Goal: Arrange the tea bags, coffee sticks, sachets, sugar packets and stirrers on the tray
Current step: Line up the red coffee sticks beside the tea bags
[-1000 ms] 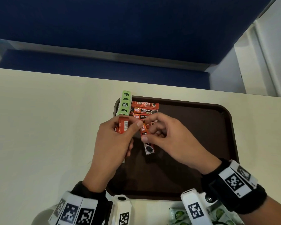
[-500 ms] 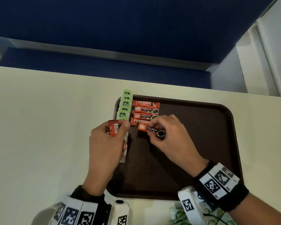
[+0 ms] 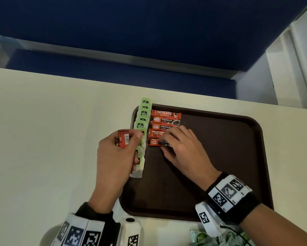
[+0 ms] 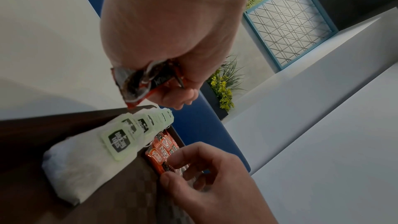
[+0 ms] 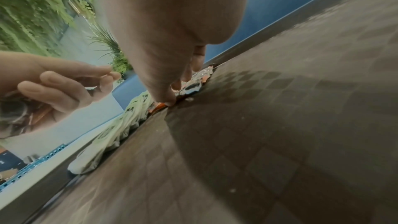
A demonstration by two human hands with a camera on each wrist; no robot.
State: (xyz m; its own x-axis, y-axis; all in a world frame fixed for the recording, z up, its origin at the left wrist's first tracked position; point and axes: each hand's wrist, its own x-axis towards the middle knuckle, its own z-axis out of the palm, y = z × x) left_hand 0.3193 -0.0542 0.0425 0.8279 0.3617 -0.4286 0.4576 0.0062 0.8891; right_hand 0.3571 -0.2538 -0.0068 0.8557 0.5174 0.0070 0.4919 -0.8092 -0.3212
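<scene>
A dark brown tray [image 3: 220,157] lies on the cream table. Green-tagged tea bags [image 3: 143,114] run in an overlapping column down its left edge. Beside them red coffee sticks [image 3: 165,113] lie in stacked rows. My right hand [image 3: 164,144] rests low on the tray, thumb and fingers pinching the lowest coffee stick [image 3: 153,142], which lies flat under the others. My left hand [image 3: 131,137] hovers over the tea bags, gripping a bundle of red coffee sticks [image 3: 123,140]. The left wrist view shows that bundle [image 4: 140,84] and the right hand [image 4: 172,168] on the stick.
Green sachets [image 3: 199,237] lie off the tray at the near table edge, by my right wrist. The tray's right and near parts are bare. A blue bench [image 3: 131,32] runs behind the table [image 3: 42,139].
My right hand took one coffee stick from the left hand's bundle and laid it down as a new row beneath the others. The left hand drew slightly left with the remaining sticks.
</scene>
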